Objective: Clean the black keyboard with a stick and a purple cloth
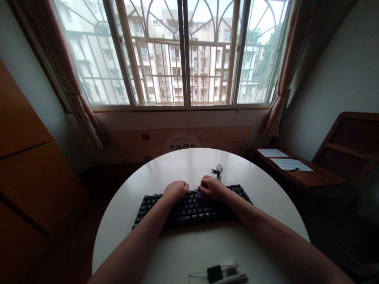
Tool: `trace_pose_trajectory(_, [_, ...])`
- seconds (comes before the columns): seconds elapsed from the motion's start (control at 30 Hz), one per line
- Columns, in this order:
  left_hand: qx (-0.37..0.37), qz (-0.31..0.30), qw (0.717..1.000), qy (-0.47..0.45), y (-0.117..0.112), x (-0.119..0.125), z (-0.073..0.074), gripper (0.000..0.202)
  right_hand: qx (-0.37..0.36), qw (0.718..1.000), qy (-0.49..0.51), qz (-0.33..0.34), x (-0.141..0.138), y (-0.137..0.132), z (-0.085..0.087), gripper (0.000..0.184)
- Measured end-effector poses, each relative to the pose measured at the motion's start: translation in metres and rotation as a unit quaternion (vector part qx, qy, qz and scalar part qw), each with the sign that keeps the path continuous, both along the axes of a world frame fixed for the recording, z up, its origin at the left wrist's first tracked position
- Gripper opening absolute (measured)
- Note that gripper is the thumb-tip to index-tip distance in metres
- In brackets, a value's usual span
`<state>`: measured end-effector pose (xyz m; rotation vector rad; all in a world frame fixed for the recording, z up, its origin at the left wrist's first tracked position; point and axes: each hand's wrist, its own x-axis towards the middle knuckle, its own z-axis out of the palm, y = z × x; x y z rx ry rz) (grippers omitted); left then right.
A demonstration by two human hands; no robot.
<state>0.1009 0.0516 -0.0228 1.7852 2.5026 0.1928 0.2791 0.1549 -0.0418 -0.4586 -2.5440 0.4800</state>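
A black keyboard (189, 209) lies across the white round table (171, 256). My left hand (175, 191) is closed over its upper middle keys, fingers curled under; whatever they hold, if anything, is hidden. Just to the right, my right hand (215, 188) pinches a small purple piece (201, 195) against the keys; it could be cloth, but its kind is not clear. The two hands are a short gap apart. Behind the keyboard its thin black cable (218, 171) sits in a loose bundle.
Near the front table edge lie a black block (214, 273), a bent wire tool (235, 267) and a pale stick-like tool (232, 279). To the right, a wooden side table (322, 177) bears papers (291, 164) and a pen (294, 169). A barred window is ahead.
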Motion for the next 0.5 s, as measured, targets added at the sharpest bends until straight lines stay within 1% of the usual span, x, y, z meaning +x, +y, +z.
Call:
trace_pose_trajectory(0.1, [0.002, 0.002, 1.000, 0.000, 0.0003, 0.0001, -0.0009, 0.044, 0.009, 1.000, 0.000, 0.004, 0.0010, -0.0013, -0.0006, 0.018])
trace_pose_trajectory(0.17, [0.003, 0.002, 1.000, -0.002, 0.0004, 0.0001, -0.0014, 0.044, 0.011, 1.000, 0.001, 0.022, 0.0018, -0.0018, -0.0013, 0.015])
trace_pose_trajectory(0.3, [0.002, 0.001, 1.000, -0.003, 0.0008, -0.0004, -0.0018, 0.044, 0.011, 0.999, 0.002, 0.052, 0.0027, -0.0015, -0.0034, 0.018])
trace_pose_trajectory(0.5, [0.002, 0.003, 1.000, 0.000, 0.0012, -0.0005, -0.0011, 0.044, 0.012, 0.999, 0.018, 0.038, 0.0008, -0.0010, -0.0044, 0.015])
